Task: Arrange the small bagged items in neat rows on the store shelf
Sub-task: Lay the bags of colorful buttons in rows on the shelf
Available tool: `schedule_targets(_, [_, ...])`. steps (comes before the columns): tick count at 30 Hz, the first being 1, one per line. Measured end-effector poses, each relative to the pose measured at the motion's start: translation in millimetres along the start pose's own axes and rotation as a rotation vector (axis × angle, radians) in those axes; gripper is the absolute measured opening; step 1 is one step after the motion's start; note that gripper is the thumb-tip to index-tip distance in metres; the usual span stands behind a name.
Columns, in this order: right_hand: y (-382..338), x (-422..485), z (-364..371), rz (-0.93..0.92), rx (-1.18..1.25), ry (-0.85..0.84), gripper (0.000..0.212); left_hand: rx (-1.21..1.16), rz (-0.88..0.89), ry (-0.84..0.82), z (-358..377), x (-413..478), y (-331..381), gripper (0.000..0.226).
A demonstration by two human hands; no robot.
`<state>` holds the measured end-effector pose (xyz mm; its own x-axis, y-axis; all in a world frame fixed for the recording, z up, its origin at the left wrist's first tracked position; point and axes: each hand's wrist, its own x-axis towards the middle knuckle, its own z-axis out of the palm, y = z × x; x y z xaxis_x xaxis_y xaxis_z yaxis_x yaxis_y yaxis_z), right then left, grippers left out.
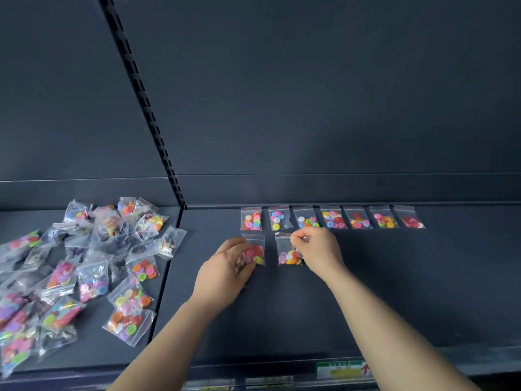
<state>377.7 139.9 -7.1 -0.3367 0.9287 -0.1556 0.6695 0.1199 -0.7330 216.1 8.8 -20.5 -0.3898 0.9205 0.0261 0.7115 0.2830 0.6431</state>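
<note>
One bag in left hand; right hand pinches second bag.

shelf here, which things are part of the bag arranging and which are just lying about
Job: back row of bags, pink-button bag in left hand, mixed-button bag pinched by right hand, loose pile of bags.
Just there: price label, slotted upright.

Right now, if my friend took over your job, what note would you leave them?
Left hand holds the red-button bag, first in the front row.
Right hand pinches the top of the mixed-button bag beside it.
Done: back row of seven bags.
To do: fill out the front row from the pile on the left shelf section.
</note>
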Motion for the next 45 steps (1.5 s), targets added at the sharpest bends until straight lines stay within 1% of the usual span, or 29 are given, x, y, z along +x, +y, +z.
schedule_targets(1, [-1.3, 1.6, 0.2, -0.006, -0.019, 0.015, 0.013, 0.031, 0.026, -0.015, 1.1, 3.3, -2.4, 0.033])
schedule_targets(3, [-2.1, -0.2, -4.0, -0.027, -0.076, 0.045, 0.026, 0.064, 0.057, -0.036, 2.6, 6.6, -5.3, 0.035])
schedule_targets(5, [1.0, -7.3, -9.6, -0.106, -0.14, 0.062, 0.032, 0.088, 0.084, -0.045, 2.0, 8.8, -5.9, 0.035])
schedule_targets(7, [5.9, -17.2, -11.5, -0.203, -0.174, 0.014, 0.032, 0.088, 0.098, -0.041, 1.7, 10.5, -6.3, 0.034])
schedule_targets(9, [12.6, -24.7, -8.1, -0.247, -0.217, -0.068, 0.034, 0.085, 0.096, -0.043, 1.5, 10.9, -6.5, 0.032])
schedule_targets(12, [19.1, -26.6, -0.4, -0.237, -0.305, -0.116, 0.035, 0.11, 0.105, -0.048, 1.8, 9.8, -5.1, 0.031])
schedule_targets(20, [15.8, -24.5, 8.2, -0.267, -0.365, -0.061, 0.034, 0.155, 0.127, -0.044, -0.4, 9.3, -2.4, 0.031])
schedule_targets(22, [16.7, -24.5, 7.2, -0.25, -0.236, -0.032, 0.036, 0.133, 0.122, -0.035, -0.5, 8.5, -2.5, 0.032])
schedule_targets(24, [15.4, -26.1, 0.9, -0.141, 0.063, 0.005, 0.032, 0.058, 0.097, 0.009, -2.1, 7.1, 0.0, 0.032])
schedule_targets(26, [12.1, -29.7, -9.3, 0.015, 0.386, -0.014, 0.023, -0.062, 0.057, 0.089, -3.8, 4.3, 5.9, 0.029])
schedule_targets(27, [10.3, -30.9, -14.5, 0.071, 0.544, -0.047, 0.022, -0.174, 0.01, 0.114, -4.5, 3.2, 12.8, 0.025])
schedule_targets(28, [8.4, -32.1, -19.2, 0.106, 0.708, -0.086, 0.022, -0.332, -0.064, 0.105, -5.2, 2.5, 22.9, 0.021])
schedule_targets(30, [2.1, -33.8, -26.9, 0.115, 0.984, -0.152, 0.021, -0.689, -0.218, -0.043, -4.9, 2.3, 46.0, 0.02])
schedule_targets(31, [-1.2, -34.6, -29.9, 0.103, 1.047, -0.174, 0.019, -0.811, -0.256, -0.135, -3.3, 2.6, 56.7, 0.023])
schedule_targets(33, [-3.8, -34.7, -34.0, 0.074, 1.041, -0.205, 0.018, -0.901, -0.255, -0.261, 0.8, 2.5, 75.2, 0.026])
schedule_targets(34, [-2.1, -33.9, -36.3, 0.058, 0.994, -0.215, 0.018, -0.907, -0.249, -0.277, 2.7, 3.2, 81.7, 0.024])
schedule_targets(37, [7.8, -29.1, -51.0, 0.027, 0.76, -0.245, 0.021, -0.914, -0.272, -0.228, 8.1, 7.7, 90.9, 0.022])
schedule_targets(39, [15.7, -26.0, -62.8, 0.021, 0.663, -0.281, 0.015, -0.921, -0.293, -0.19, 11.2, 11.4, 94.2, 0.024])
schedule_targets(41, [24.4, -24.1, -72.4, 0.021, 0.576, -0.315, 0.008, -0.954, -0.327, -0.153, 14.5, 14.2, 97.9, 0.02])
schedule_targets(43, [31.2, -21.5, -79.8, 0.017, 0.531, -0.349, 0.011, -0.952, -0.337, -0.136, 18.1, 15.9, 102.5, 0.016])
schedule_targets(45, [35.3, -18.2, -85.3, 0.02, 0.606, -0.407, 0.014, -0.907, -0.321, -0.146, 23.7, 16.5, 109.1, 0.017])
